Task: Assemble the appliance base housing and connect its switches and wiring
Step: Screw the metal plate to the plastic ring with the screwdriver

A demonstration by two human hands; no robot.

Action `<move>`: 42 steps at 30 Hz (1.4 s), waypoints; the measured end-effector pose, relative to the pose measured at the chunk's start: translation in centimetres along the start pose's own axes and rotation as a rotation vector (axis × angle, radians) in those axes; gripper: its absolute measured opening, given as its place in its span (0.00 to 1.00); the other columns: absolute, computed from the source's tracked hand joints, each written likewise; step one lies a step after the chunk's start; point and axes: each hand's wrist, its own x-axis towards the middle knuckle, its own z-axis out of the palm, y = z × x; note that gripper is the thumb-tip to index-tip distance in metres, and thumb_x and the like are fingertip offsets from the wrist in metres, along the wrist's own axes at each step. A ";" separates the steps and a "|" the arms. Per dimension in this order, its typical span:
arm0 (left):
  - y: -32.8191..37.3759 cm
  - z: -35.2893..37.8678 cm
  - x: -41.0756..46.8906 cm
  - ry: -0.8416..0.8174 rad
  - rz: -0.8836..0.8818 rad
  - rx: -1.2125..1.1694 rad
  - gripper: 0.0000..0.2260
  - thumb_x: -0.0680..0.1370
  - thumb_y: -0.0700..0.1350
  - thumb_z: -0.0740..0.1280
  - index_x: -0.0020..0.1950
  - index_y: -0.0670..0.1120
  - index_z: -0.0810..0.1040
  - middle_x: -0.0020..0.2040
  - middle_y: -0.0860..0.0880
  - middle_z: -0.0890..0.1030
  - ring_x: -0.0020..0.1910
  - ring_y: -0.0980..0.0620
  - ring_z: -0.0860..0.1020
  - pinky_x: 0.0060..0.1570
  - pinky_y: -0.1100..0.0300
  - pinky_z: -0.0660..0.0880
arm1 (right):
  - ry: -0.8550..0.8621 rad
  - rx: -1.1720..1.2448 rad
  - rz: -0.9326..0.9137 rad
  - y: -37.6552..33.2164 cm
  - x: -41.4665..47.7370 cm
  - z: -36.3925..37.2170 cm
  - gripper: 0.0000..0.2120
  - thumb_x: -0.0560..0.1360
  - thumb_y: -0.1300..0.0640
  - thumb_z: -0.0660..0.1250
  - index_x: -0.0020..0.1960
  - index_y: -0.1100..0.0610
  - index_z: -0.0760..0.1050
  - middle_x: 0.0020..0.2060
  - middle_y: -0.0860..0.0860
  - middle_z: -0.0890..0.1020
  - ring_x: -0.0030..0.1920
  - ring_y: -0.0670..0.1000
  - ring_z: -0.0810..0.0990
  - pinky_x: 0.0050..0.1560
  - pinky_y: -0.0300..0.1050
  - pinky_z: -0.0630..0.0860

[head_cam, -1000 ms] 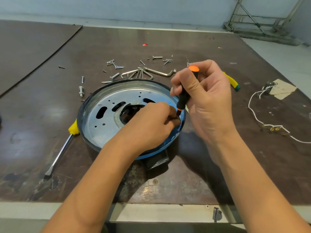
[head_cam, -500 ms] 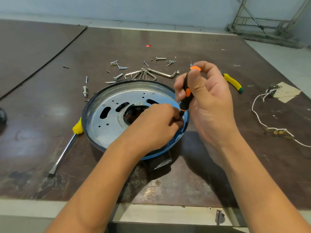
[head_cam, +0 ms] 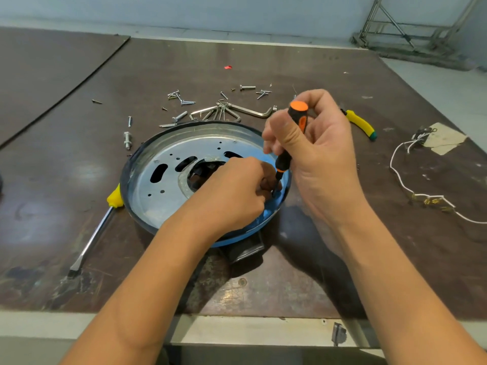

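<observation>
Base housing lies beneath right hand gripping screwdriver — left hand curled, grasp unclear.

Our round blue base housing, silver slotted plate facing up, flat on the table, white wiring loose at 3 o'clock

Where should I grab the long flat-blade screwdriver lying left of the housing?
Take the flat-blade screwdriver by its bare steel shaft, mid-length, coming down from the left. Its yellow handle sits against the housing rim, so there is little room round it; the shaft lies flat and open on the table.
</observation>
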 end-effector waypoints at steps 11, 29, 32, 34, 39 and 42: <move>-0.3 0.1 0.0 0.039 0.062 0.031 0.11 0.76 0.46 0.69 0.36 0.53 0.72 0.35 0.55 0.75 0.35 0.54 0.74 0.34 0.56 0.70 | -0.042 0.047 0.003 0.2 0.0 0.9 0.09 0.81 0.64 0.61 0.55 0.68 0.77 0.43 0.59 0.83 0.41 0.55 0.84 0.49 0.50 0.82; -0.7 -0.2 0.5 0.021 -0.018 -0.071 0.08 0.79 0.43 0.69 0.56 0.52 0.82 0.42 0.59 0.81 0.42 0.62 0.78 0.45 0.69 0.73 | 0.161 0.347 0.041 -1.7 1.2 -2.6 0.06 0.79 0.63 0.61 0.55 0.57 0.67 0.39 0.54 0.74 0.34 0.50 0.71 0.36 0.47 0.71; -0.6 -0.7 0.3 0.009 -0.036 -0.155 0.12 0.81 0.38 0.64 0.61 0.51 0.79 0.47 0.56 0.84 0.46 0.62 0.81 0.52 0.64 0.77 | 0.251 0.422 0.031 -2.5 1.7 -4.8 0.15 0.73 0.70 0.56 0.58 0.59 0.66 0.43 0.56 0.75 0.38 0.52 0.73 0.37 0.47 0.72; -0.5 -1.0 0.0 0.047 -0.046 -0.147 0.13 0.81 0.37 0.63 0.61 0.51 0.78 0.46 0.55 0.84 0.44 0.64 0.81 0.50 0.66 0.77 | 0.318 0.291 0.124 -2.0 1.8 -6.1 0.17 0.76 0.73 0.55 0.61 0.60 0.65 0.45 0.57 0.77 0.38 0.52 0.76 0.37 0.45 0.73; -0.3 -0.6 -0.9 0.155 -0.073 0.090 0.11 0.81 0.45 0.65 0.63 0.50 0.78 0.54 0.52 0.83 0.53 0.53 0.79 0.56 0.53 0.77 | 0.197 -0.373 0.424 1.4 0.2 -7.7 0.21 0.75 0.74 0.65 0.65 0.57 0.70 0.52 0.61 0.79 0.40 0.53 0.80 0.41 0.47 0.79; -0.1 -0.4 -1.3 0.154 -0.040 0.122 0.11 0.80 0.45 0.67 0.62 0.51 0.79 0.58 0.53 0.78 0.51 0.58 0.75 0.52 0.60 0.74 | 0.047 -0.846 0.442 3.6 -1.0 -7.7 0.25 0.74 0.66 0.71 0.68 0.52 0.71 0.59 0.55 0.79 0.55 0.54 0.80 0.61 0.52 0.76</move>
